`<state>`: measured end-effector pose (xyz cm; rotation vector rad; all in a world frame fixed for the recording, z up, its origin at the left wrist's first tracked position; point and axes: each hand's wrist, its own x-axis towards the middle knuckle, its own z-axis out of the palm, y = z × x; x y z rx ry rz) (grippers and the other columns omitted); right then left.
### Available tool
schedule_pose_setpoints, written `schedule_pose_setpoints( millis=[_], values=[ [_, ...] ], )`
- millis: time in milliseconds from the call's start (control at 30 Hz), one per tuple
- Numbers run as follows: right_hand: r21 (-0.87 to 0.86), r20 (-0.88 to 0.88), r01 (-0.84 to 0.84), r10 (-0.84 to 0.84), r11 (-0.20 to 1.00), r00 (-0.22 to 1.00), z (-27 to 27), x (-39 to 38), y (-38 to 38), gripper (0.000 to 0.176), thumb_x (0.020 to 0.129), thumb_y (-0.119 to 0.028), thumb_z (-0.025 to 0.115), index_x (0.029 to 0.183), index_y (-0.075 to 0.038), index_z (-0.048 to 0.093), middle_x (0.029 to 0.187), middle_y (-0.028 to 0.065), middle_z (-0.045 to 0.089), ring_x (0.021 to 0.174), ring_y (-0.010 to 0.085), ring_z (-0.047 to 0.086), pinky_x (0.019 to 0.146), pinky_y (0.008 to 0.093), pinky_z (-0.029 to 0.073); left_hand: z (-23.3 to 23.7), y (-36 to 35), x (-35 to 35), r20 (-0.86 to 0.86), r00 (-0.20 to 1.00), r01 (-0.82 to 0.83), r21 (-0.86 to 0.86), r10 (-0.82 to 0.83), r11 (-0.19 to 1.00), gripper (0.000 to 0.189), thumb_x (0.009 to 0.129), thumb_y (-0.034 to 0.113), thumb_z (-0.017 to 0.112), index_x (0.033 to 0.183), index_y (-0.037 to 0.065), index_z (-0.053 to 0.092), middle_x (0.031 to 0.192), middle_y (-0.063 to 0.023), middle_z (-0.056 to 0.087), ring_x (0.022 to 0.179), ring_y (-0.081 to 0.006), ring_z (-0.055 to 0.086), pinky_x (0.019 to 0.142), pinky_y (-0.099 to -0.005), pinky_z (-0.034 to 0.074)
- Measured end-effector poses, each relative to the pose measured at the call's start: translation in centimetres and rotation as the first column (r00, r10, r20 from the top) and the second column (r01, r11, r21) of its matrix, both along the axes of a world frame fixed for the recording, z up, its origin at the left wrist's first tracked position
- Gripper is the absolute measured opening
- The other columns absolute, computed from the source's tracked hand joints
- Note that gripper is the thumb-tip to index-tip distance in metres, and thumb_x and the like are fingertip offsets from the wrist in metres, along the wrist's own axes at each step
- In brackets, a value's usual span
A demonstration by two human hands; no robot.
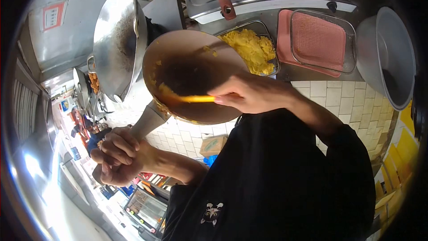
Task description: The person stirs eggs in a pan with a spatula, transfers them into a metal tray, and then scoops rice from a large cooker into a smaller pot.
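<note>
My right hand (pixel 249 93) grasped a yellow-orange spatula (pixel 200 99), fingertips pinched round its slim shaft; my left hand (pixel 122 154) was clenched about the handle (pixel 149 122) of a frying pan (pixel 196 62). The spatula's long axis ran nearly level, leftward from my right fingertips into the pan, its blurred head close by the left inner wall, near where the handle joined; I could not tell whether it touched. The handle slanted from my left fist up and rightward to the pan, so the right hand was nearer the bowl of it and the left held the far end. The pan tilted, round and brownish, with a darker middle and crumbs of soft yellow stuck to its wall.

Just beyond its rim, ahead and to the right, a wire-edged tray (pixel 277 64) held a lumpy, moist-looking yellow heap (pixel 252 49), like scrambled egg. Further right lay a fine mesh basket (pixel 355 47) over a smooth pink tray (pixel 284 40), then a deep grey bowl (pixel 370 53). Left of the pan stood a scuffed, shiny metal wok (pixel 111 31).
</note>
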<state>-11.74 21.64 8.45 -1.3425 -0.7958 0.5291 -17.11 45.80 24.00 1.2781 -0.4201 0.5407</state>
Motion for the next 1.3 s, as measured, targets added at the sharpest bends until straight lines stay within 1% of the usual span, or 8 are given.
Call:
schedule_pose_setpoints(
  millis=[133, 433, 600, 733, 933, 1033, 1133, 1300],
  values=[
    [-0.151, 0.055, 0.194, -0.188, 0.969, 0.981, -0.2, 0.0, 3.1, 0.017, 0.091, -0.008, 0.054, 0.080, 0.002, 0.063, 0.066, 0.0218, 0.062, 0.062, 0.0368, 0.064, 0.061, 0.0460, 0.047, -0.3, -0.9, 0.2, -0.020, 0.999, 0.031, 0.060, -0.030, 0.998, 0.021, 0.080, 0.022, 0.050, 0.064, 0.014, 0.040, 0.042, 0.0000, 0.032, 0.033, -0.0096, 0.028, 0.035, -0.0251, 0.030],
    [-0.360, 0.045, 0.249, -0.250, 0.899, 0.967, 1.0, -0.8, -4.7, 0.019, 0.095, -0.012, 0.055, 0.104, -0.001, 0.066, 0.081, 0.0211, 0.067, 0.070, 0.0323, 0.066, 0.065, 0.0411, 0.051, -1.0, -0.6, 0.6, -0.034, 0.986, 0.164, 0.038, -0.163, 0.986, 0.028, 0.085, 0.019, 0.049, 0.065, 0.015, 0.030, 0.044, -0.0032, 0.036, 0.034, -0.0119, 0.033, 0.036, -0.0275, 0.034],
    [-0.261, 0.004, -0.102, 0.106, 0.960, 0.994, 2.7, -1.8, -5.1, 0.014, 0.090, -0.008, 0.058, 0.088, 0.001, 0.068, 0.068, 0.0183, 0.066, 0.064, 0.0323, 0.068, 0.061, 0.0426, 0.051, -1.6, -1.1, 0.3, -0.038, 0.993, 0.111, -0.002, -0.111, 0.994, 0.032, 0.085, 0.018, 0.050, 0.062, 0.016, 0.028, 0.042, -0.0041, 0.039, 0.032, -0.0115, 0.034, 0.033, -0.0269, 0.034],
    [-0.605, 0.273, 0.239, -0.083, 0.759, 0.958, -1.3, -1.1, 0.8, 0.015, 0.091, -0.012, 0.058, 0.088, 0.000, 0.068, 0.072, 0.0181, 0.065, 0.073, 0.0342, 0.067, 0.065, 0.0420, 0.051, -1.3, -1.3, 0.3, -0.063, 0.956, 0.286, -0.028, -0.287, 0.958, 0.032, 0.085, 0.017, 0.050, 0.062, 0.016, 0.029, 0.042, -0.0034, 0.037, 0.029, -0.0116, 0.032, 0.030, -0.0270, 0.030],
    [-0.463, 0.214, 0.351, -0.282, 0.814, 0.935, -1.6, -2.8, -4.4, 0.017, 0.091, -0.013, 0.058, 0.086, -0.001, 0.068, 0.074, 0.0191, 0.065, 0.071, 0.0343, 0.067, 0.064, 0.0432, 0.049, -1.1, -0.2, -0.8, -0.061, 0.983, 0.180, 0.088, -0.175, 0.980, 0.026, 0.083, 0.019, 0.049, 0.063, 0.014, 0.033, 0.044, -0.0046, 0.040, 0.039, -0.0142, 0.039, 0.048, -0.0292, 0.037],
    [-0.441, -0.049, 0.095, -0.130, 0.892, 0.990, 2.6, -3.3, -6.6, 0.016, 0.092, -0.014, 0.059, 0.089, -0.002, 0.069, 0.073, 0.0193, 0.065, 0.069, 0.0347, 0.066, 0.062, 0.0438, 0.048, -1.0, -0.7, -0.9, -0.039, 0.986, 0.168, 0.104, -0.165, 0.980, 0.023, 0.082, 0.017, 0.048, 0.064, 0.013, 0.034, 0.045, -0.0058, 0.042, 0.039, -0.0150, 0.039, 0.045, -0.0310, 0.036],
    [-0.414, 0.324, 0.174, -0.034, 0.893, 0.945, 1.1, -4.3, -2.6, 0.014, 0.088, -0.009, 0.057, 0.088, -0.001, 0.068, 0.072, 0.0201, 0.064, 0.069, 0.0359, 0.066, 0.060, 0.0427, 0.049, -1.5, -0.4, -0.8, -0.020, 0.969, 0.247, 0.134, -0.247, 0.960, 0.024, 0.082, 0.017, 0.049, 0.064, 0.014, 0.033, 0.045, -0.0062, 0.043, 0.038, -0.0152, 0.038, 0.043, -0.0322, 0.036],
    [-0.572, 0.273, 0.344, -0.223, 0.744, 0.936, -4.8, -2.8, 0.0, 0.016, 0.087, -0.009, 0.055, 0.083, 0.001, 0.066, 0.074, 0.0200, 0.065, 0.071, 0.0375, 0.066, 0.065, 0.0466, 0.051, -1.4, -0.4, -1.4, -0.013, 0.988, 0.156, 0.134, -0.156, 0.979, 0.026, 0.082, 0.021, 0.049, 0.062, 0.016, 0.034, 0.042, -0.0018, 0.038, 0.031, -0.0109, 0.034, 0.033, -0.0265, 0.035]
  ],
)
